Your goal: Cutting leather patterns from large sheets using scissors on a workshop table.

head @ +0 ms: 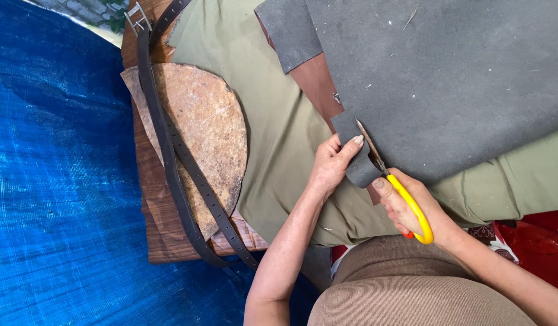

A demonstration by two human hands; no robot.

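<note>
A large dark grey sheet of leather-like material [454, 78] lies over my lap, which is covered in olive green cloth [279, 133]. My right hand [412, 205] grips scissors with yellow handles [412, 208]; their blades are partway into the sheet's lower left edge. My left hand [333, 163] pinches the narrow strip [354, 151] that the cut separates from the sheet, thumb on top. A brown underside of the material [315, 81] shows between two grey pieces.
To the left sits a wooden block [164, 223] with a flat rust-coloured stone [200, 127] on it. A dark punched belt with a metal buckle [170, 163] drapes over the stone. Blue tarpaulin [56, 181] covers the ground. Red patterned cloth [532, 235] lies at right.
</note>
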